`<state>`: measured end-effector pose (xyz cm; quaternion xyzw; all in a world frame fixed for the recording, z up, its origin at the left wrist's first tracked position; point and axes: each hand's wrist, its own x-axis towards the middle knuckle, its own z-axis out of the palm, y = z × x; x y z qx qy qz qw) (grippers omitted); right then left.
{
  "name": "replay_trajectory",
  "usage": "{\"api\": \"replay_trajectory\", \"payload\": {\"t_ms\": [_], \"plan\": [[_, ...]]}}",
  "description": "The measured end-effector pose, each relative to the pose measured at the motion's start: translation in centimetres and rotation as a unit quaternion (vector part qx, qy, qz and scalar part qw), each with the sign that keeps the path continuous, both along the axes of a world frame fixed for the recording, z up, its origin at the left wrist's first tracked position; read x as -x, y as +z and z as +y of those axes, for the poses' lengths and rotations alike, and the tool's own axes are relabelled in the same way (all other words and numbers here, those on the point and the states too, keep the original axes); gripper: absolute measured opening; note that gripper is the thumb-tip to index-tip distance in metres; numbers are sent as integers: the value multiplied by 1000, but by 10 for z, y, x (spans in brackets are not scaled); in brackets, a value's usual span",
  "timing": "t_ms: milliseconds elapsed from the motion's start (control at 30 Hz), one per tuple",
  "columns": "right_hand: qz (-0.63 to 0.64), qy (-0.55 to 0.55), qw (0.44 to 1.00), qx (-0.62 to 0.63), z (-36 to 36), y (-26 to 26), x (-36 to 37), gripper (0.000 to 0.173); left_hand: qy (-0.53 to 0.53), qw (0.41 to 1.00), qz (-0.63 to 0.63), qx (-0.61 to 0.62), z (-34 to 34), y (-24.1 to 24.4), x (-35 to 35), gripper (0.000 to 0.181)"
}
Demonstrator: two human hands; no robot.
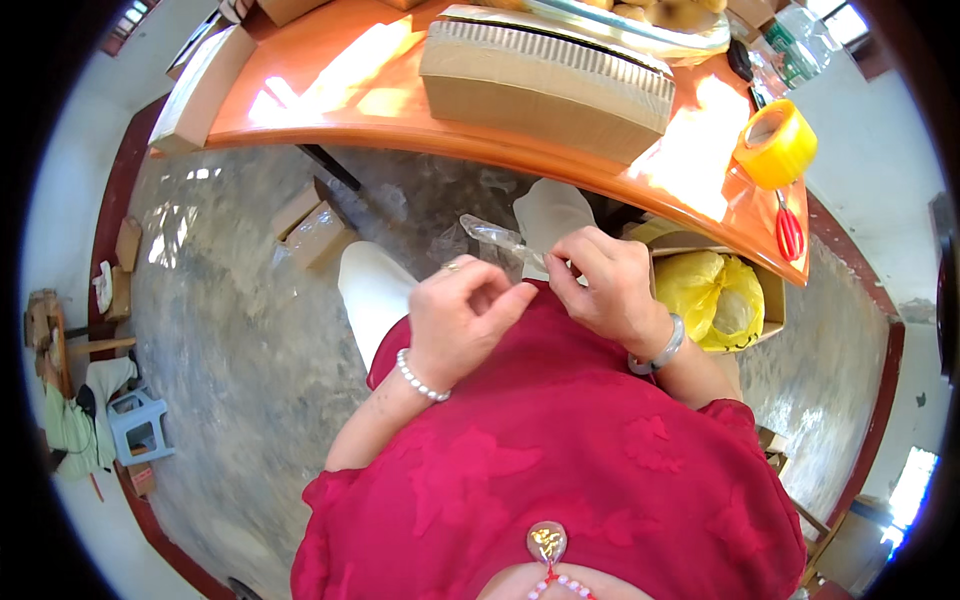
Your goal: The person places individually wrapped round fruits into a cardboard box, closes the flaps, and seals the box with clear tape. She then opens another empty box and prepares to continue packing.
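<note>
My right hand point(604, 281), with a bangle at the wrist, pinches one end of a thin clear plastic strip point(491, 231) between thumb and finger over my lap. The strip's loose end reaches up and left, past my knee. My left hand point(465, 307), with a beaded bracelet and a ring, is just left of it, thumb and forefinger brought near each other; whether anything thin lies between them cannot be told. Beyond both hands, a long cardboard box point(547, 97) rests at the orange table's point(360, 137) front edge.
A yellow tape roll point(776, 144) and red-handled scissors point(790, 234) lie at the table's right end. Below stands an open carton with a yellow plastic bag point(694, 292). Small cardboard boxes point(315, 232) sit on the floor under the table. A blue stool point(140, 426) stands far left.
</note>
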<state>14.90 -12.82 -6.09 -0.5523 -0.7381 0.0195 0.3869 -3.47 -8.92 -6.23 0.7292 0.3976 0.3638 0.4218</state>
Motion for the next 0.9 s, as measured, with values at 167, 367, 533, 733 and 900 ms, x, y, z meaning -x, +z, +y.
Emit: {"api": "replay_trajectory", "payload": {"t_ms": [167,367,533,733,900], "plan": [[1,16,999,-38,1,-6,13,10,-5,994,-6,105,4,-17,-5,21],[81,-4,997,20,1,-13,12,8,-15,987,-50,150,3,-24,-5,20],[455,-38,860,228,0,-22,16,9,17,972,-138,190,-1,-30,-7,23],[584,55,713,383,0,-28,5,13,56,937,-201,280,0,-41,2,23],[576,101,738,337,3,-19,-9,20,97,911,-244,318,9,-38,5,23]]}}
